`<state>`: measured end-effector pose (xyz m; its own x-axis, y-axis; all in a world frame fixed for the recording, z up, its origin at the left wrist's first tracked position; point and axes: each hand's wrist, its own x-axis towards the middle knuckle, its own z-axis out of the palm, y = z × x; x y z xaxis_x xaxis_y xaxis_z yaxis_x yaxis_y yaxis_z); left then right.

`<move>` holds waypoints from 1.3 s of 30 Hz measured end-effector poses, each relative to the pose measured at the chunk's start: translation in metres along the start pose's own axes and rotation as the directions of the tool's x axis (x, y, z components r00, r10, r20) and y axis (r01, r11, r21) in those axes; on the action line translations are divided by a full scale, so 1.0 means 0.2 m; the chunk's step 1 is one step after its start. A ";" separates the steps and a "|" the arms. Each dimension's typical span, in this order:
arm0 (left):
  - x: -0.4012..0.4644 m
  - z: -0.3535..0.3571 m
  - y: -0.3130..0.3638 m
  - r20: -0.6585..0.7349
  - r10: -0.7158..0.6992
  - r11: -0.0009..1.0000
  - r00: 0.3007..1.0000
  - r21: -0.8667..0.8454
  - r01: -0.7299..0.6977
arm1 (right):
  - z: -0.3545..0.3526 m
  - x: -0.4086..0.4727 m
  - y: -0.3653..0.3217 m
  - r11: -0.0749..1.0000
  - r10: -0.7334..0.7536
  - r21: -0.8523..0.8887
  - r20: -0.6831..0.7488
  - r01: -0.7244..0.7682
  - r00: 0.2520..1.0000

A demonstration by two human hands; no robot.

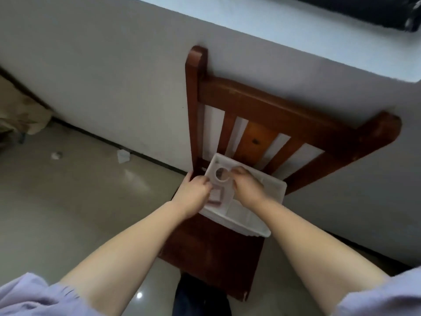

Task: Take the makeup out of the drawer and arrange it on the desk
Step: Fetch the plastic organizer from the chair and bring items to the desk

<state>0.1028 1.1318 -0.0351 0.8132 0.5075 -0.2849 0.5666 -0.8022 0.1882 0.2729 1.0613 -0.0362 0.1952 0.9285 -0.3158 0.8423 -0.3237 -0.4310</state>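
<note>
Reaching into the white drawer (268,190) on the chair (214,254), left hand (191,195) pinches a small pinkish compact (215,197) at seven o'clock; right hand (248,187), curled, grip unclear. Light, rigid, slippery—hold its edges.

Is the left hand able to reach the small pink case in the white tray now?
Probably yes. The left hand is already at the small pink case in the white tray on the wooden chair; nothing lies between them, and the right hand is beside it.
</note>
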 end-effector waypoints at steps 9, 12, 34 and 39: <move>0.10 0.13 -0.07 -0.048 0.325 0.923 0.944 0.233 -0.306 | 0.14 0.20 0.05 0.976 -0.068 -0.201 0.090 0.085 0.994; 0.13 0.18 -0.06 0.038 0.272 0.944 0.962 0.186 -0.274 | 0.16 0.21 0.06 0.968 -0.060 -0.243 0.040 0.068 0.997; -0.30 -0.12 0.09 -0.258 -0.110 0.920 0.960 -0.392 0.000 | -0.15 -0.28 -0.11 0.987 -0.160 -0.028 -0.145 0.158 0.976; -0.69 -0.14 0.06 -0.337 -0.376 0.854 0.863 -0.486 0.182 | -0.13 -0.33 -0.42 0.944 -0.326 -0.074 -0.055 0.322 0.944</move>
<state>0.0011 1.0601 0.0337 0.5335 0.8458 0.0003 0.6972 -0.4399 0.5661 0.2031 1.0322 0.0426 -0.0625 0.9918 -0.1111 0.8951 0.0065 -0.4457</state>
